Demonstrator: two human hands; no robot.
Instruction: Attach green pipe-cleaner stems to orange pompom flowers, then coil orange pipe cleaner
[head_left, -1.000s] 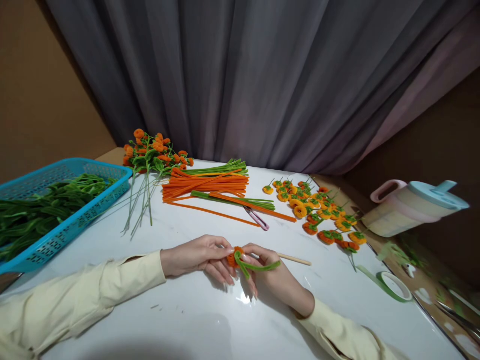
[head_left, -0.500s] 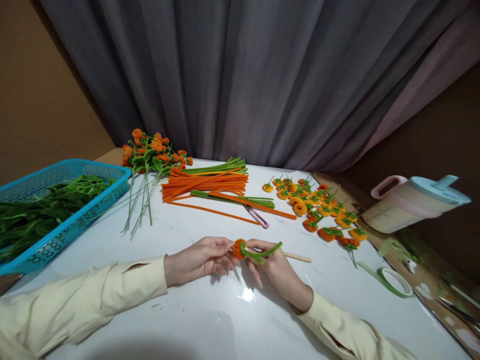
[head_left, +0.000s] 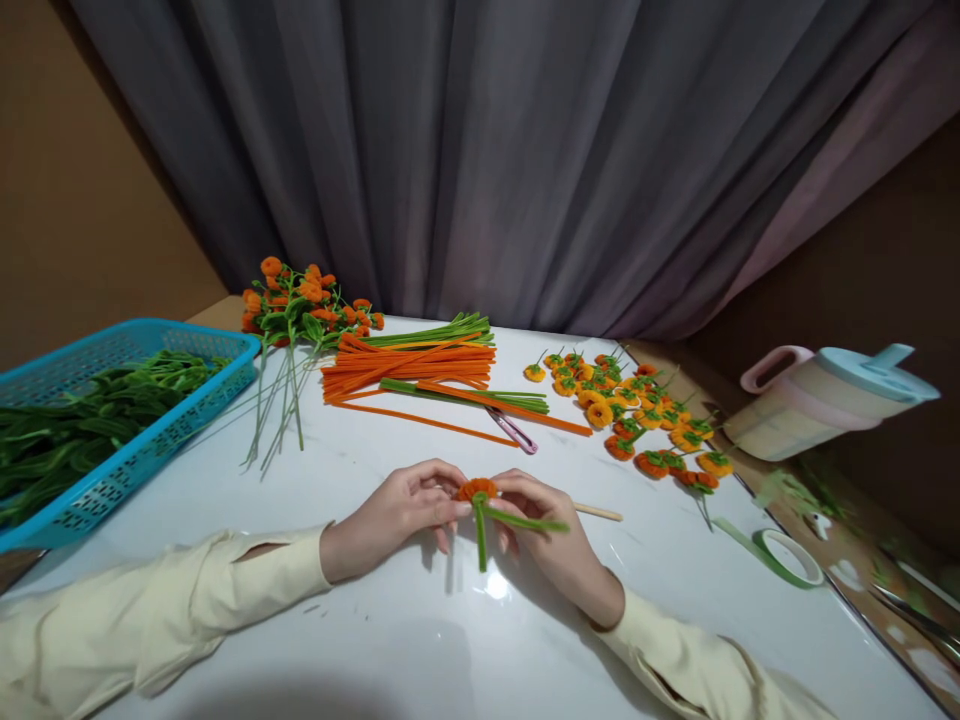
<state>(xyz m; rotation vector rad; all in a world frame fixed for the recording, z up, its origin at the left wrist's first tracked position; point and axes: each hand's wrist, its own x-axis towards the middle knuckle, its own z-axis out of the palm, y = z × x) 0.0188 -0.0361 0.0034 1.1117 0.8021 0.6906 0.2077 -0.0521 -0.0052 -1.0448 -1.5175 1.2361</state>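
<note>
An orange pipe-cleaner flower head (head_left: 478, 489) is held between both hands above the white table. Two green pipe-cleaner ends (head_left: 481, 540) stick out from its underside, one pointing toward me and one to the right. My left hand (head_left: 412, 508) pinches the flower's left side with thumb and fingers. On the other side, my right hand (head_left: 541, 520) grips the flower and the base of the green ends, its fingers closed. A thin wooden stick (head_left: 598, 512) lies just beyond my right hand, partly hidden by it.
Orange pipe cleaners (head_left: 405, 368) and green ones (head_left: 465, 328) lie ahead, with a pink craft knife (head_left: 517, 432). Finished flower heads (head_left: 600, 415) spread at right, near green tape (head_left: 787, 557) and a lidded cup (head_left: 817, 405). A blue basket (head_left: 150, 450) of leaves and stemmed flowers (head_left: 300, 300) stand left.
The flower has tilted so its green underside faces me. One green end has swung down toward me, away from the other. My left fingers have closed in on the flower.
</note>
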